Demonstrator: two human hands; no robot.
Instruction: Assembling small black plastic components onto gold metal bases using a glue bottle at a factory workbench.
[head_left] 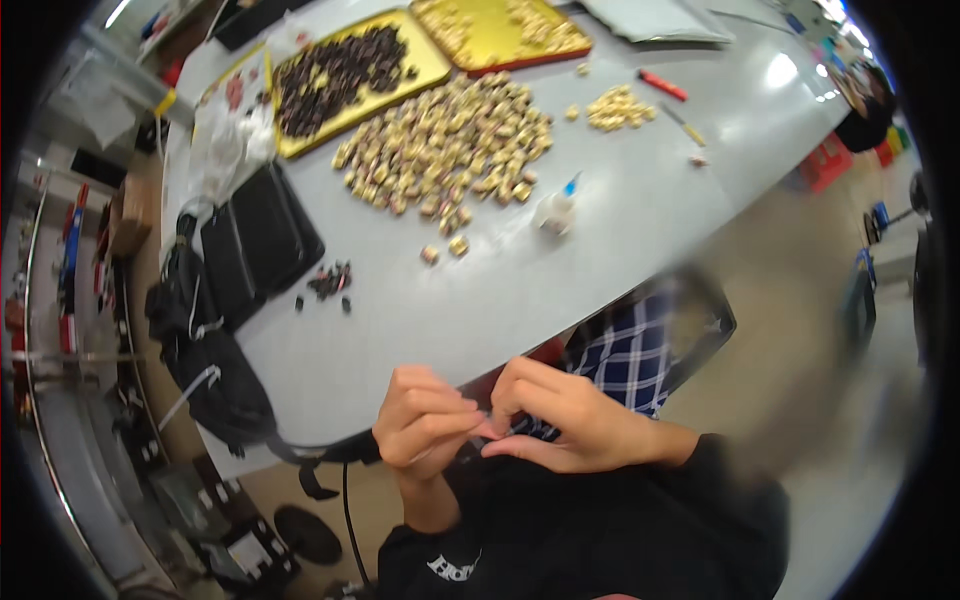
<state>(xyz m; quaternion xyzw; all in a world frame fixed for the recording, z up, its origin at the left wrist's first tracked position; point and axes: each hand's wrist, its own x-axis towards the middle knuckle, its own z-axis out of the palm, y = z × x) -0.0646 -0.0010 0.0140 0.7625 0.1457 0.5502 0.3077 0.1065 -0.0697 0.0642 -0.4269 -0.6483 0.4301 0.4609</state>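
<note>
Head view: left fingers (430,403) and right fingers (535,397) curl narrowly, anything held unclear.

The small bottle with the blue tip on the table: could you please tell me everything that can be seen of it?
The small bottle looks whitish and translucent, perhaps plastic, with a narrow, bright blue tip pointing up and slightly right in the picture. It appears to stand upright on the grey table, between the large heap of pale, dark-marked pieces and the table's near edge. Neither hand touches it. Blur hides finer detail, including its fill level.
</note>
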